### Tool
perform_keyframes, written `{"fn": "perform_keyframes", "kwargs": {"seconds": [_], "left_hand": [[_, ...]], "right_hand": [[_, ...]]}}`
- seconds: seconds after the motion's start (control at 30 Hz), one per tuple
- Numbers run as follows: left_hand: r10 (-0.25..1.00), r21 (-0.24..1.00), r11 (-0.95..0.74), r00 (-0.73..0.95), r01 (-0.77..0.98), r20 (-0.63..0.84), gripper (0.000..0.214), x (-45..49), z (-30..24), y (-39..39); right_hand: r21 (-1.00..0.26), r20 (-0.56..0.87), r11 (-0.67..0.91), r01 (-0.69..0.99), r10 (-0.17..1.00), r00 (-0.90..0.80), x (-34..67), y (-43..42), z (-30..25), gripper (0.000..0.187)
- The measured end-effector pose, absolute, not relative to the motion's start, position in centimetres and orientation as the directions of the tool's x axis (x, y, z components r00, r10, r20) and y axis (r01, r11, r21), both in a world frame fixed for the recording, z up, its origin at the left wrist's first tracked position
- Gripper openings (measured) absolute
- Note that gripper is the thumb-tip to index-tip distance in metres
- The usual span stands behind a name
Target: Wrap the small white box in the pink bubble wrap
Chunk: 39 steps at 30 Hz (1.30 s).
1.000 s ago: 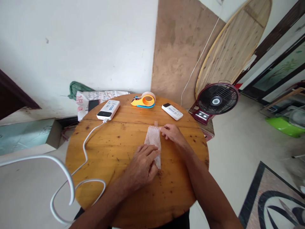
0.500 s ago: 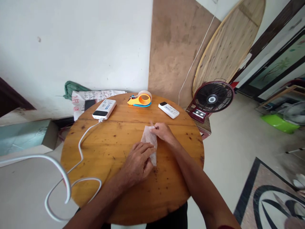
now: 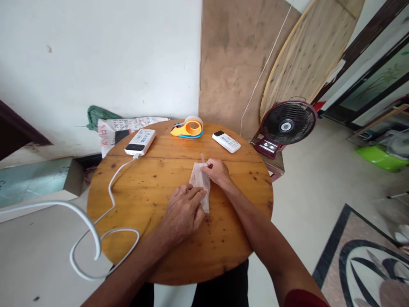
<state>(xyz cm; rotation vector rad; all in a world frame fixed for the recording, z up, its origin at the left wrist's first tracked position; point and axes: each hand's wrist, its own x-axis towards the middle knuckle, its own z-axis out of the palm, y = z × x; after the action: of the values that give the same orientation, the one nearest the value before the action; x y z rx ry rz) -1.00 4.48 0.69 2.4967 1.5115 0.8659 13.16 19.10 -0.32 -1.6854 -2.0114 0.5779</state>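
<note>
Wrapping (image 3: 198, 177), whitish, narrow, crinkled

Knotted wood, smooth plastic, crinkled film

Counter (image 3: 153, 187): knotted wood, smooth, with a low varnish-like sheen. Wrap sheet (image 3: 196, 172): thin, whitish, translucent, apparently plastic, crinkled. Left power bank (image 3: 141, 142) and right power bank (image 3: 226, 141): smooth white plastic, low gloss. Tape dispenser (image 3: 182, 130): smooth orange and blue plastic. White cable (image 3: 97, 244): smooth, plastic-sheathed. Round board (image 3: 306, 55): paler wood, matt, grain visible. Wall (image 3: 111, 55): matt, lightly blemished.
</note>
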Motion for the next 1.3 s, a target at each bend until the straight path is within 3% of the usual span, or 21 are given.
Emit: {"fn": "perform_keyframes", "kwargs": {"seconds": [0.2, 0.4, 0.6, 0.93, 1.17, 1.3], "left_hand": [[0.875, 0.257, -0.421, 0.315, 0.870, 0.367, 0.040, -0.4, 1.4, 3.8], [0.889, 0.333, -0.388, 0.254, 0.859, 0.381, 0.042, -0.1, 0.5, 3.6], [0.888, 0.373, -0.373, 0.210, 0.849, 0.410, 0.041, 0.0, 0.0, 3.6], [0.895, 0.380, -0.297, 0.117, 0.876, 0.430, 0.040, 0.3, -0.1, 3.2], [0.889, 0.440, -0.290, 0.069, 0.850, 0.453, 0.036, 0.4, -0.2, 3.1], [0.882, 0.504, -0.305, 0.040, 0.808, 0.469, 0.035, 0.5, -0.8, 3.2]], "right_hand": [[-0.662, 0.116, 0.208, 0.720, 0.978, -0.176, 13.8, 19.3, -0.6, 0.019], [-0.929, 0.158, 0.233, 0.289, 0.953, -0.261, 13.9, 19.4, -0.8, 0.025], [-0.992, 0.101, 0.124, 0.025, 0.896, -0.433, 14.2, 17.7, 1.7, 0.030], [-0.975, 0.126, 0.193, 0.113, 0.892, -0.434, 13.3, 16.9, 3.1, 0.029], [-0.929, 0.189, 0.318, 0.190, 0.847, -0.496, 13.7, 15.5, 4.6, 0.025], [-0.927, 0.181, 0.312, 0.209, 0.860, -0.477, 14.2, 13.7, 4.9, 0.024]]}}
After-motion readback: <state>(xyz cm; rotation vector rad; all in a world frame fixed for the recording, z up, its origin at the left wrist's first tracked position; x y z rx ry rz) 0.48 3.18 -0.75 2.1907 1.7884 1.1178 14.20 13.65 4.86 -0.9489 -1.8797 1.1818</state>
